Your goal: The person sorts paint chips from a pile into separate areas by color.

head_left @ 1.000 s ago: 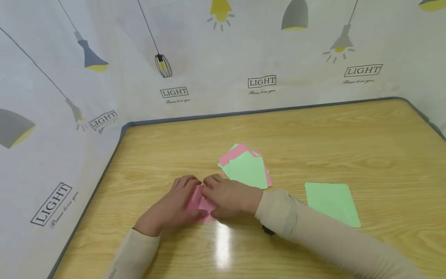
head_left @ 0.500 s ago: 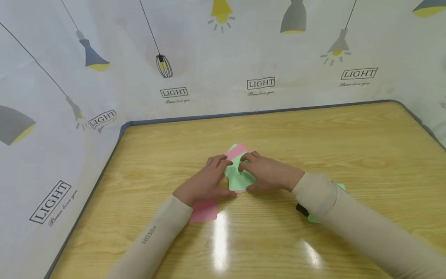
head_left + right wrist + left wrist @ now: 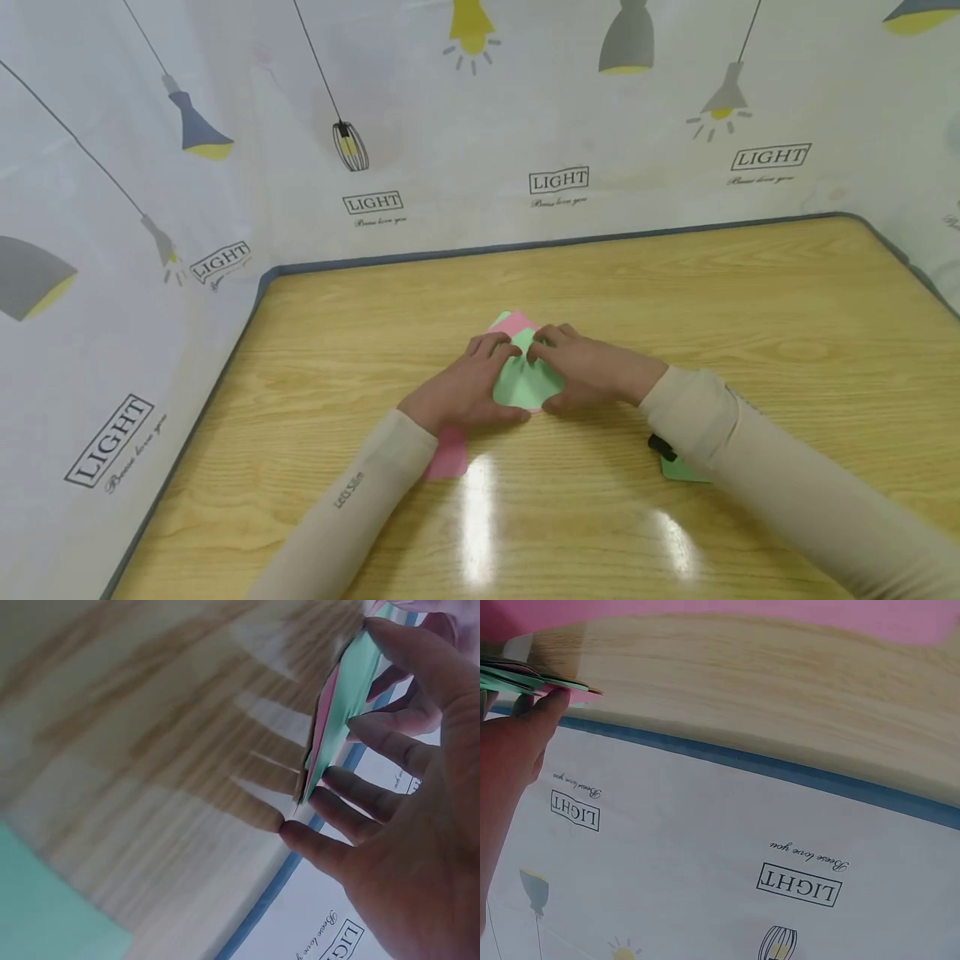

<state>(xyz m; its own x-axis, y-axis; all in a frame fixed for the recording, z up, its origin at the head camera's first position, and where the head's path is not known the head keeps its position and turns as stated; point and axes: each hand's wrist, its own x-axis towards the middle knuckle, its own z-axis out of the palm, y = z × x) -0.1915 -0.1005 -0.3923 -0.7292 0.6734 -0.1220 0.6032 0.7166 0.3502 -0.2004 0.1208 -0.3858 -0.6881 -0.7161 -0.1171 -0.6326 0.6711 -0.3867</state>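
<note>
A stack of green and pink paper cards (image 3: 527,385) lies near the middle of the table between both hands, a green card uppermost. My left hand (image 3: 468,385) grips its left side, thumb at the near edge and bent fingertips over the top. From the opposite side my right hand (image 3: 596,367) holds it the same way. In the right wrist view the stack (image 3: 349,697) shows its layered edge between thumb and fingers. A pink card (image 3: 447,454) lies partly hidden under the left forearm. Beneath the right forearm, a green card (image 3: 684,472) shows only one corner.
The wood-grain table (image 3: 360,325) is bordered by a blue-grey edge strip (image 3: 450,252). Behind it and to the left stand pale walls (image 3: 465,125) printed with lamps. A small black device (image 3: 662,447) sits at the right wrist.
Both hands have left the pink card at the near left and moved forward and right to the stack. They have closed in on its sides, and the top green card has shifted slightly.
</note>
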